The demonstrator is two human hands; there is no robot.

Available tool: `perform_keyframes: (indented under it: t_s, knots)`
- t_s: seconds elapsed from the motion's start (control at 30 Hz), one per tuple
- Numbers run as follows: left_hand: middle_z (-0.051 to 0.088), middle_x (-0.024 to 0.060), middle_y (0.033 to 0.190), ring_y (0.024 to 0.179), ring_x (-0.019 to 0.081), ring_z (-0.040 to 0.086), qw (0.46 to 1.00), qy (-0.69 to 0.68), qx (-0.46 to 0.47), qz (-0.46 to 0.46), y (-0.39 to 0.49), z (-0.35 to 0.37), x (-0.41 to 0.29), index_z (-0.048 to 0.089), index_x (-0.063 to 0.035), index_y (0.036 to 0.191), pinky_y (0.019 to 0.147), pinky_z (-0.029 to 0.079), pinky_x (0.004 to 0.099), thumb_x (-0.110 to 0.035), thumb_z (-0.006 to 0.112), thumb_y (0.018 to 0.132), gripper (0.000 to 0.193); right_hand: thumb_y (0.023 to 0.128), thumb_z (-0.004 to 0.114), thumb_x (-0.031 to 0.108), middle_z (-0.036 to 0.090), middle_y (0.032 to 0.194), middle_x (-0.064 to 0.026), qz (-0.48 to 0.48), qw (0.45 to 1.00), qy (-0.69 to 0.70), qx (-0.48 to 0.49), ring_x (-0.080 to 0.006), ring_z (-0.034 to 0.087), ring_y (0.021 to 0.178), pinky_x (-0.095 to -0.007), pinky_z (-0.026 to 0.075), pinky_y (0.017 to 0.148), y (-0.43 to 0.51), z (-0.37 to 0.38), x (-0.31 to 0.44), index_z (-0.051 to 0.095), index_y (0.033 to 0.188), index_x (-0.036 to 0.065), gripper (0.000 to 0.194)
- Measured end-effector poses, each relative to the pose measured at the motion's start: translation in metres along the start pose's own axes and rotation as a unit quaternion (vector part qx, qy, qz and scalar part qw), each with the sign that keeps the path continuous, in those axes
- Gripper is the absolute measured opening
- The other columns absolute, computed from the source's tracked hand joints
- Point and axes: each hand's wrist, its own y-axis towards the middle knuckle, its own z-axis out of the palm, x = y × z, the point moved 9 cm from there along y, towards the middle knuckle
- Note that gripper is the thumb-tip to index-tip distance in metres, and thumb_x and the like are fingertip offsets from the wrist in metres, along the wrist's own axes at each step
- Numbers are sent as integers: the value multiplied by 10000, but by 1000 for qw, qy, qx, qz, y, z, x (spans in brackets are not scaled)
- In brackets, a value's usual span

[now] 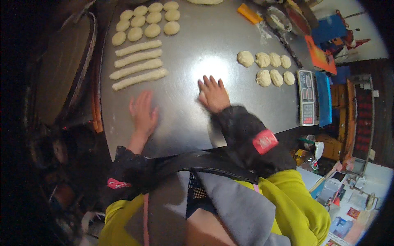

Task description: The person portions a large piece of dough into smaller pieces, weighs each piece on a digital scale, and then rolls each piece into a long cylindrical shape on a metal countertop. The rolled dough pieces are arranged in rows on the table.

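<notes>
My left hand is over the metal table, fingers extended and slightly blurred, just below several long dough ropes lying side by side. My right hand lies palm down near the table's middle with its fingers spread. A bit of pale dough seems to show beside its thumb, but most of what is under the palm is hidden. Rows of smooth round dough pieces sit at the upper left. To the right of my right hand are several rougher dough lumps in two rows.
A digital scale stands at the right edge, beside a blue tray or cover. An orange-handled scraper, a dark rod and a metal bowl lie at the upper right. A large round pan is at the left.
</notes>
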Motion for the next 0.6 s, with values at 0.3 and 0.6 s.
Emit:
perform_keyframes:
  t_s: [0.3, 0.6]
  knots:
    - [447, 124, 1327, 1257, 294, 383, 998, -48, 49, 3, -4, 34, -37, 433, -81, 1318, 1071, 177, 526, -168, 568, 805, 538, 871, 486, 472, 335, 1429, -142, -25, 999, -34, 3, -389, 264, 1329, -631, 160, 1057, -10, -13, 0, 339, 1398, 214, 604]
    - [415, 131, 1382, 1297, 288, 364, 996, -22, 79, 43, 116, 139, -174, 429, -83, 1316, 1062, 195, 571, -246, 400, 918, 431, 845, 512, 323, 412, 1348, -192, 40, 997, -44, -49, -389, 312, 1277, -587, 220, 1031, 3, 8, -27, 418, 1325, 20, 576]
